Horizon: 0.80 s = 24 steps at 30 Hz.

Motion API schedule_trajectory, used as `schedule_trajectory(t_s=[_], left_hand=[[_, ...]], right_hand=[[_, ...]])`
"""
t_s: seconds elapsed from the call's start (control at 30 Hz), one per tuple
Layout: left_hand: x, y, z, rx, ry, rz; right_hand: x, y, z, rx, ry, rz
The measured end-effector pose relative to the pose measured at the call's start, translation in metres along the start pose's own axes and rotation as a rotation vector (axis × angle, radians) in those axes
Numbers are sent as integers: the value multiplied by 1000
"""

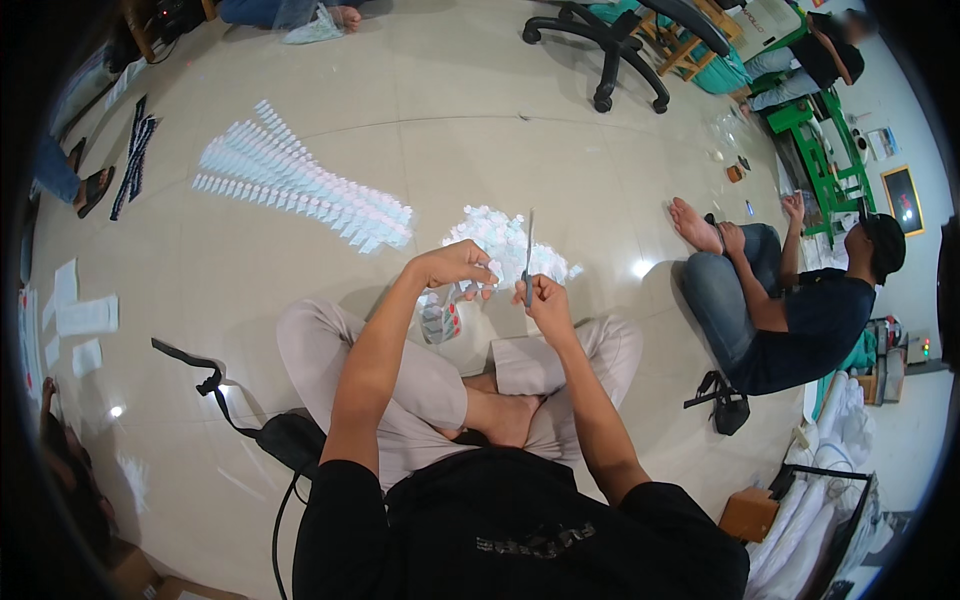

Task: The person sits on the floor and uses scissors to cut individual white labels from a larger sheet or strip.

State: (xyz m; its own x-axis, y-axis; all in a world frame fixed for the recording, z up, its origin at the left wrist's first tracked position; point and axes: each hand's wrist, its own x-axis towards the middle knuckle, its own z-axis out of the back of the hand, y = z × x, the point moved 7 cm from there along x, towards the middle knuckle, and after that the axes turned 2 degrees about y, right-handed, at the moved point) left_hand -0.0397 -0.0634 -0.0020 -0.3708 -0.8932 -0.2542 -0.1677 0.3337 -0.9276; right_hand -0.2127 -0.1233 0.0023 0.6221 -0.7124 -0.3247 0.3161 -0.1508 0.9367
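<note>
My left hand (461, 268) pinches a small pale cut-out piece (495, 271) between thumb and fingers. A curled printed strip (442, 319) with red and grey marks hangs below that hand, near my folded legs. My right hand (547, 304) grips a pair of scissors (529, 259), blades pointing away from me and looking nearly closed. Just beyond both hands lies a loose pile of small pale blue and pink cut pieces (491, 229) on the tiled floor. Farther left, long strips of the same pale pieces (300, 180) are laid in overlapping rows.
Dark strips (135, 157) lie at the far left, by a person's sandalled foot (96, 191). White sheets (86, 315) rest on the left. A black bag (289, 442) with a strap sits beside my left knee. At right sits another person (787, 307); an office chair base (611, 49) stands beyond.
</note>
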Motion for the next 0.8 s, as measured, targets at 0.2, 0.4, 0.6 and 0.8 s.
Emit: schedule_trajectory(t_s=[0.2, 0.4, 0.6, 0.8], left_hand=[[-4, 0, -5, 20, 24, 23], [-18, -17, -13, -13, 12, 34], [-25, -15, -6, -9, 45, -39], [-35, -30, 4, -5, -96, -137]], right_hand=[[9, 15, -20, 167, 32, 67], [7, 35, -15, 66, -4, 164], [1, 49, -8, 32, -16, 200], [-34, 8, 3, -142, 148, 104]])
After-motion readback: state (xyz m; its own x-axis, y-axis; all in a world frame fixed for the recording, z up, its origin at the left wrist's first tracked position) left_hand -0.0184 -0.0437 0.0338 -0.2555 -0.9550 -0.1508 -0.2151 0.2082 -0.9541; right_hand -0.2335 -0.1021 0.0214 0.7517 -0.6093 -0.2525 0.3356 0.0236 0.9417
